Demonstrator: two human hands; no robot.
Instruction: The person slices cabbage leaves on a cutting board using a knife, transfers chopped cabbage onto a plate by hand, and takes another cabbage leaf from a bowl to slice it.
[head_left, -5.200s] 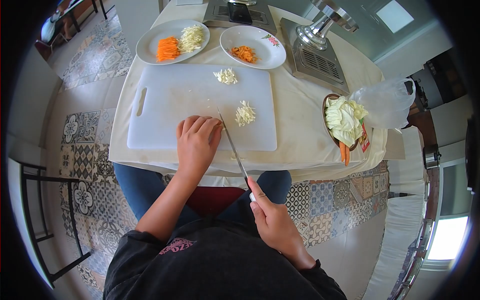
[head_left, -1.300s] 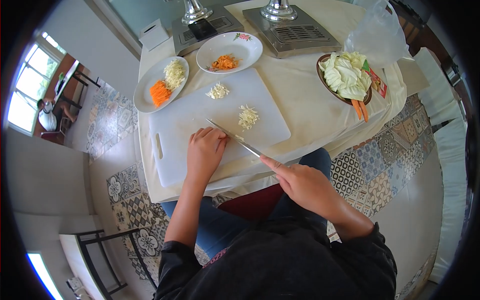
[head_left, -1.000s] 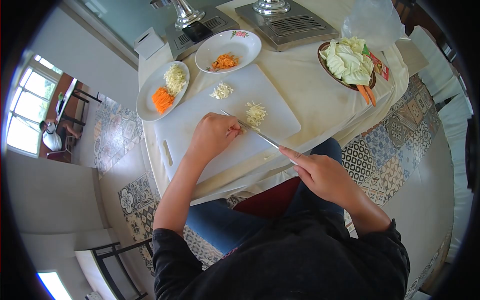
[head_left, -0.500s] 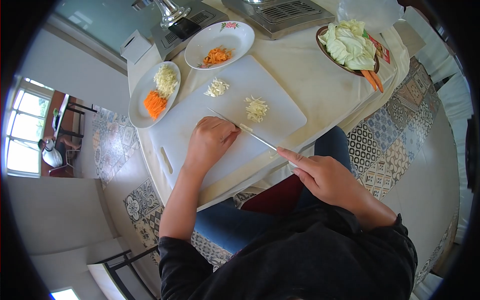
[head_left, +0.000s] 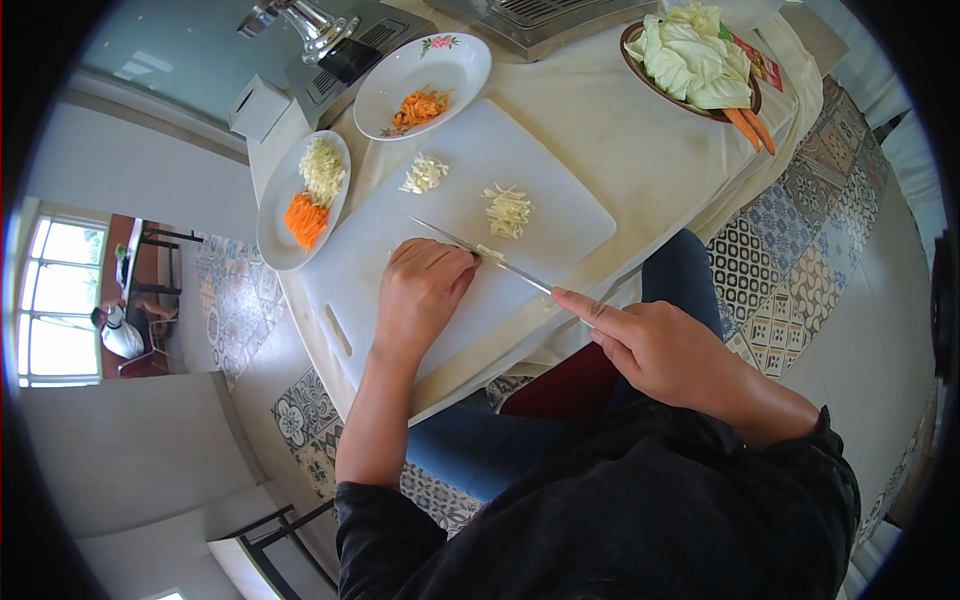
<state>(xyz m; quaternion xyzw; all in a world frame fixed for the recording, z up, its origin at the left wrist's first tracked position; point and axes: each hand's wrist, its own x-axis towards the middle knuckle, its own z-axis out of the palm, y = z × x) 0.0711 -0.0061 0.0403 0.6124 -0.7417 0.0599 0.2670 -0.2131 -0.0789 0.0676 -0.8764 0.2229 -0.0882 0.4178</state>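
Note:
My right hand [head_left: 650, 345] is closed round the handle of a knife [head_left: 480, 254], its index finger stretched along the blade's back. The blade lies across the white cutting board [head_left: 550, 180], beside the fingertips of my left hand [head_left: 425, 290]. Those fingers are curled together on the board; what they press is mostly hidden, with small pale pieces showing at the blade. Beyond the knife sit two small heaps of cut pale vegetable, one chopped [head_left: 425, 174] and one in strips [head_left: 508, 212].
An oval plate [head_left: 272, 237] holds orange and pale shreds. Beside it a flowered plate [head_left: 466, 75] carries orange shreds. A brown bowl [head_left: 634, 37] of cabbage leaves [head_left: 695, 60] and carrots [head_left: 752, 130] stands at the right. Metal stands line the back. Another person [head_left: 122, 332] sits far left.
The view has turned and shifted, so the table appears more slanted. My left hand was flatter earlier and is now more curled. Small pale pieces now show beside the blade; the knife remains in my right hand.

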